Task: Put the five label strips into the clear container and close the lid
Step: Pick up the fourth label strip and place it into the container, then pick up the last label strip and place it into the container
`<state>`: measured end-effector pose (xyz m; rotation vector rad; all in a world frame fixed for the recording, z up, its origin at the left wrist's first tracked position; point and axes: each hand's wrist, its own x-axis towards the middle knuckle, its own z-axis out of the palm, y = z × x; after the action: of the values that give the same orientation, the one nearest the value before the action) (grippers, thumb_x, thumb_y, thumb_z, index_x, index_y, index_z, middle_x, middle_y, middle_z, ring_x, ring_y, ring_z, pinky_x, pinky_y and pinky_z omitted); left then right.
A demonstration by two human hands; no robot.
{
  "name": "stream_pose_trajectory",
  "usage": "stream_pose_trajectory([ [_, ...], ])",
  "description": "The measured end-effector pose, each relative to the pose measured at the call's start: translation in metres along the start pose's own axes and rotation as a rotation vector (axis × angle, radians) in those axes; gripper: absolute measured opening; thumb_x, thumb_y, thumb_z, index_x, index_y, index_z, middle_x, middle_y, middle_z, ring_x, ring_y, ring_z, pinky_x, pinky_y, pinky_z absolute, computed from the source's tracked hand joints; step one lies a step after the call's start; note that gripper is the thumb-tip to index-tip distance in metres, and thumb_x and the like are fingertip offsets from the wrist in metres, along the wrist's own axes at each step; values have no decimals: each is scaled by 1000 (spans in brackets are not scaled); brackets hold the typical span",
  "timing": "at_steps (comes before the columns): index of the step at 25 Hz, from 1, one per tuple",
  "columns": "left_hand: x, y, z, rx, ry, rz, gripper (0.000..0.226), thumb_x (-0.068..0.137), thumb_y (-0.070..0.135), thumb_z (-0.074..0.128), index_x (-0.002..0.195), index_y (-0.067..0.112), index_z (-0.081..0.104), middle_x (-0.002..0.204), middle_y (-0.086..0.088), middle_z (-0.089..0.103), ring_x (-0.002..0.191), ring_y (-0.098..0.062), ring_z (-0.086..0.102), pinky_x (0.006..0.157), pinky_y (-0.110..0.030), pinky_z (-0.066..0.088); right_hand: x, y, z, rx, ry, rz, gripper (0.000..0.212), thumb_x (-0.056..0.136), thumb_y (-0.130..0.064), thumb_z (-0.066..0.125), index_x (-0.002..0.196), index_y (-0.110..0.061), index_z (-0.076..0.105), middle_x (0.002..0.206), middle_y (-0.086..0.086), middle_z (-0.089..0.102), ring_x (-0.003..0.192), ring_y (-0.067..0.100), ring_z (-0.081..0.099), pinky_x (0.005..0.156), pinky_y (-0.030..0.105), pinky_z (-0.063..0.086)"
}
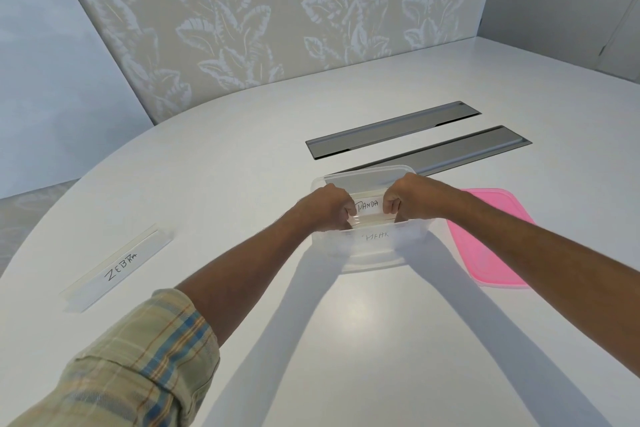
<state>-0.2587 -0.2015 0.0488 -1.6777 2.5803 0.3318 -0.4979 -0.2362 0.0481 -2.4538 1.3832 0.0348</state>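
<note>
both hands inside box (372, 253), near middle of table (242, 166). left hand (327, 206) and right hand (410, 198) curled, each pinching one end of panda strip (367, 206); strip's long axis runs left-right along box, writing up. another strip (375, 236) lies in box just nearer than panda strip, parallel, text blurred through wall. zebra strip (117, 269) on table well left of box, long axis diagonal, far end toward box. pink lid (491, 239) flat, just right of box.

We hold the PANDA strip (367, 205) with both hands inside the clear container (363, 253); ZEBRA strip (119, 267) on counter (242, 166), pink lid (491, 239) off.
</note>
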Motion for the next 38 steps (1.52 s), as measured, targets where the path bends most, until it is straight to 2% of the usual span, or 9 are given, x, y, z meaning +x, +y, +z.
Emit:
stream_pose_trajectory([
  [3, -13, -6, -9, -156, 163, -2, 36, 87, 32, 83, 120, 20, 77, 104, 3, 81, 100, -14, 72, 90, -30, 55, 0, 2, -9, 112, 47, 42, 32, 70, -12, 95, 99, -17, 81, 88, -6, 78, 83, 12, 76, 80, 36, 64],
  [6, -34, -18, -21, -194, 327, 6, 27, 91, 30, 80, 116, 21, 78, 99, 5, 81, 92, -13, 75, 88, -32, 58, -2, -5, -22, 120, 131, 21, 26, 71, -23, 95, 93, -23, 81, 82, -13, 77, 80, 6, 75, 81, 34, 63],
  [9, -59, -33, -31, -224, 389, -42, 23, 92, 27, 78, 114, 23, 79, 97, 7, 81, 88, -8, 75, 86, -30, 59, -3, -24, -36, 118, 211, -12, 18, 75, -27, 93, 87, -25, 81, 79, -15, 77, 78, 3, 74, 80, 36, 63],
  [11, -80, -47, -34, -227, 409, -109, 24, 93, 29, 76, 117, 23, 78, 104, 5, 80, 94, -10, 74, 89, -32, 59, -1, -44, -45, 140, 246, -42, 14, 78, -26, 91, 87, -26, 81, 79, -16, 77, 79, 2, 73, 80, 36, 63],
  [17, -149, -103, -34, -174, 371, -374, 43, 95, 36, 73, 135, 23, 66, 135, 3, 66, 126, -19, 60, 101, -41, 51, 22, -118, -57, 199, 303, -115, 27, 86, -24, 83, 112, -23, 78, 80, -12, 78, 88, 9, 72, 83, 33, 59],
  [21, -197, -152, -34, -149, 331, -541, 55, 94, 39, 73, 145, 25, 57, 148, 2, 57, 138, -20, 51, 107, -41, 47, 50, -179, -50, 212, 243, -171, 30, 87, -28, 83, 115, -24, 75, 86, -14, 78, 101, 11, 71, 92, 41, 58],
  [27, -267, -230, -24, -109, 291, -703, 65, 92, 41, 73, 151, 23, 50, 147, -1, 55, 138, -22, 51, 104, -41, 48, 106, -268, -21, 225, 117, -213, 42, 83, -33, 87, 120, -23, 73, 95, -9, 77, 91, 13, 72, 84, 40, 62],
  [31, -300, -275, -12, -81, 241, -796, 64, 90, 42, 75, 146, 19, 52, 141, -3, 57, 134, -25, 53, 98, -40, 48, 142, -322, 5, 228, 67, -245, 47, 82, -32, 89, 124, -20, 73, 111, -1, 74, 100, 17, 72, 91, 39, 60],
  [38, -334, -325, 18, -122, 150, -879, 58, 83, 42, 81, 130, 15, 62, 130, -3, 64, 121, -26, 61, 81, -33, 43, 191, -396, 49, 146, 6, -329, 53, 84, -30, 86, 133, -19, 68, 134, 2, 68, 119, 20, 65, 101, 40, 53],
])
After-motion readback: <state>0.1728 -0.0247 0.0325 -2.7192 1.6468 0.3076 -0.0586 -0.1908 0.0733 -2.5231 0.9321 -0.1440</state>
